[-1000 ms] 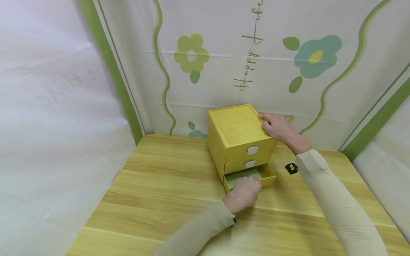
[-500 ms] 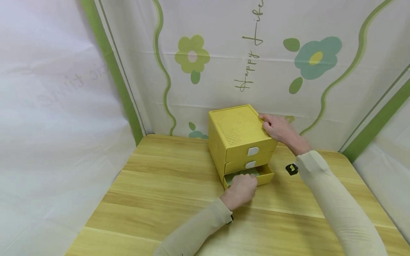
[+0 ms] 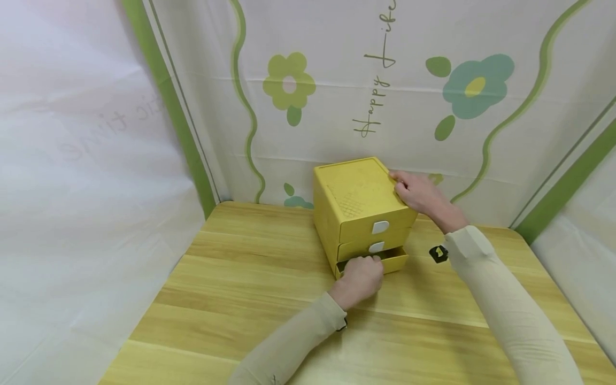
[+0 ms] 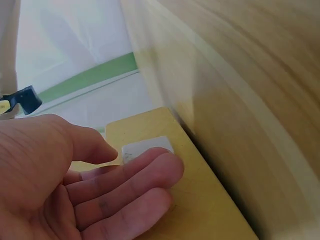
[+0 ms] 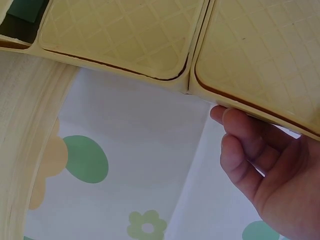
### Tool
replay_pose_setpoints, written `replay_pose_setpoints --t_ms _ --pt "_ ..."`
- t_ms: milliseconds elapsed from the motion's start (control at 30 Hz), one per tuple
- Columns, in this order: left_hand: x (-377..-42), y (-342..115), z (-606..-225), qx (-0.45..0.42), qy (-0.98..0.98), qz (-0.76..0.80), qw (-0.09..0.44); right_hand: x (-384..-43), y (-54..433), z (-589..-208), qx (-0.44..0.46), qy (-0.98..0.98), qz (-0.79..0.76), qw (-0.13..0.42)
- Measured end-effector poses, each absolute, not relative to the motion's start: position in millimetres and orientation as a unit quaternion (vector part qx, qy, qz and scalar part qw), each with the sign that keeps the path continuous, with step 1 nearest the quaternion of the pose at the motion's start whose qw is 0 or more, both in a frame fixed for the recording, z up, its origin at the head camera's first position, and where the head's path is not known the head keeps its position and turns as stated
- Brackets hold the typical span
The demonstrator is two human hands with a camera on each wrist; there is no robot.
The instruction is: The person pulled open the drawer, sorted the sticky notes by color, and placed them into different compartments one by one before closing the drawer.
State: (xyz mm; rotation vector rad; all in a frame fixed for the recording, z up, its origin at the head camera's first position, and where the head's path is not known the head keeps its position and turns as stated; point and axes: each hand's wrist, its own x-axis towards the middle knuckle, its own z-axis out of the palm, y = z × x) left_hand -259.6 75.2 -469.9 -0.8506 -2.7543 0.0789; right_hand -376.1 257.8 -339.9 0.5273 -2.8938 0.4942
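A yellow drawer cabinet stands on the table against the patterned cloth. Its bottom drawer is partly pulled out; the two drawers above are closed, each with a white handle. My left hand is at the front of the bottom drawer. In the left wrist view its loosely bent fingers touch the drawer front over the white handle. My right hand grips the cabinet's upper right edge. Part of a green item shows inside the drawer in the right wrist view.
The wood-grain table extends left and forward of the cabinet. Hanging cloth with flowers and lettering forms the back, with more cloth at both sides. A black wrist device sits by the right cuff.
My left hand has pushed the bottom drawer further into the cabinet, and the green contents no longer show from above. My right hand has stayed in place on the cabinet.
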Motion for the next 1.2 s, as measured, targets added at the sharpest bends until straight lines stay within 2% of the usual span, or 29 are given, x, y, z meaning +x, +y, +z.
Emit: replay_pose_setpoints --t_ms 100,333,1200 --pt "-262 74 -472 -0.295 -0.945 0.025 0.139 -378 258 -340 0.178 -0.967 0.165 0.079" --pt "-268 72 -475 -0.297 -0.931 0.036 0.21 -380 258 -340 0.174 -0.967 0.167 0.081" --pt "-267 68 -481 -0.273 -0.94 0.024 0.201 -380 260 -341 0.175 -0.967 0.17 0.078"
